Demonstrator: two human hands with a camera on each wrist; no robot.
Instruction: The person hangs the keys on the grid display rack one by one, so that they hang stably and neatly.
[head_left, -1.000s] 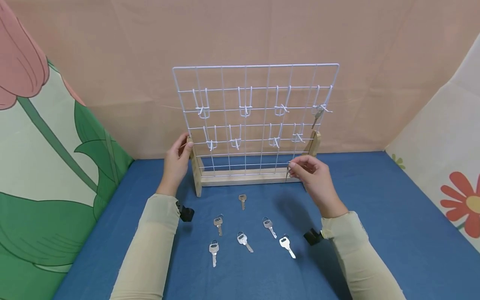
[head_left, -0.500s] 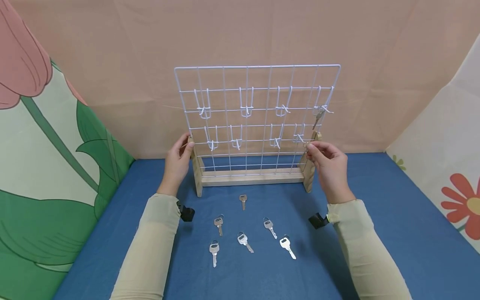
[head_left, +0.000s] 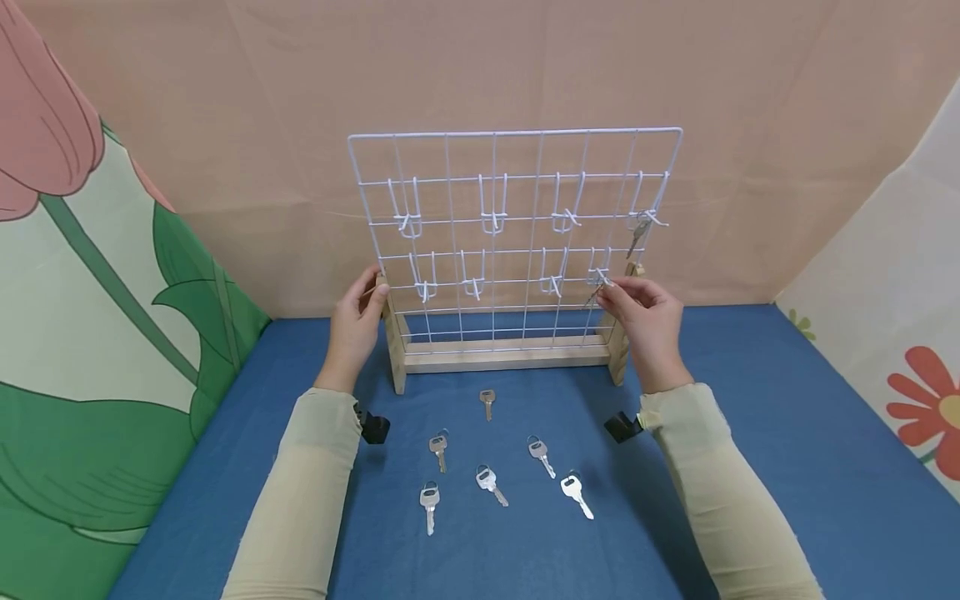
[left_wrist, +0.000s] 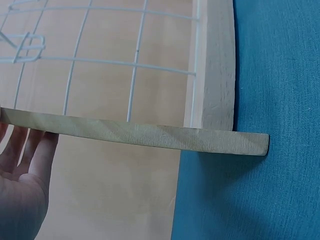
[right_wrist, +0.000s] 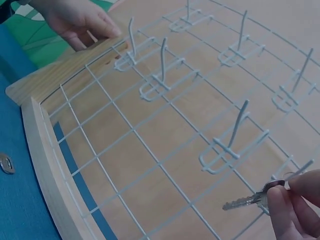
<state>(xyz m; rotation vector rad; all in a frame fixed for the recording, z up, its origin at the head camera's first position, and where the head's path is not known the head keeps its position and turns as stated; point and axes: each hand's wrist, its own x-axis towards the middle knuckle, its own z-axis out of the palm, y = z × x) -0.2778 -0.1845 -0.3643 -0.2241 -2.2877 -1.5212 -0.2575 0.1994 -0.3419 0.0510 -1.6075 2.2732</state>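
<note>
A white wire grid rack with several hooks stands in a wooden base. My left hand holds the left wooden upright near its top, fingers behind it. With thumb and fingers, my right hand pinches a metal key by its head and ring, right at the lower-right hook. In the right wrist view the ring is close to the hook's tip; whether it is over the hook I cannot tell. One key hangs from the upper-right hook.
Several keys with rings lie on the blue cloth in front of the rack, among them a silver key at the right and a darker key nearest the base. A plain tan backdrop rises behind; printed flower panels flank both sides.
My right hand has carried the key up from low in front of the base, out to the right upright, then slightly left to the lower-right hook. The left hand has kept its hold.
</note>
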